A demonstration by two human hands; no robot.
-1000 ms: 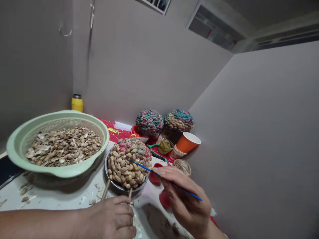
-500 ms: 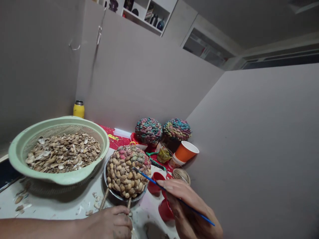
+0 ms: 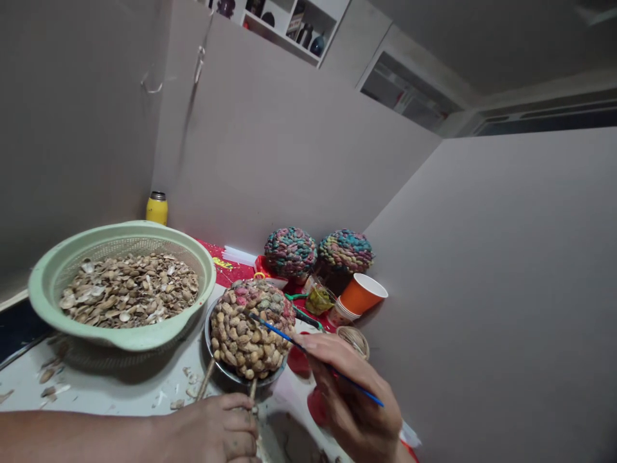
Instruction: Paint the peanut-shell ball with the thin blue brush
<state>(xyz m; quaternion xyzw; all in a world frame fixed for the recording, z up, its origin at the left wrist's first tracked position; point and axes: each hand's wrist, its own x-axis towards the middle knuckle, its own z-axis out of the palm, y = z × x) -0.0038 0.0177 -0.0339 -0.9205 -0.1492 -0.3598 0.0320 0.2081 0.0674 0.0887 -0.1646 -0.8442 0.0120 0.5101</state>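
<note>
Right hand (image 3: pixel 355 386) pinches blue paintbrush (image 3: pixel 276 330) | tip moved leftward over peanut-covered ball (image 3: pixel 235 335); brushing apparently continues | left hand (image 3: pixel 212 424) curled, hold unclear

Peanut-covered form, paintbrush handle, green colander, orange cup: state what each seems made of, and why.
Peanut-covered form: apparently peanut shells, matte, from the waisted, wrinkled husks; its core is hidden.
Paintbrush handle: smooth, even blue; plastic or painted wood, I can't tell.
Green colander: probably satin plastic, judging by its even colour and thick rim.
Orange cup: likely smooth paper, given its thin white lip.
</note>
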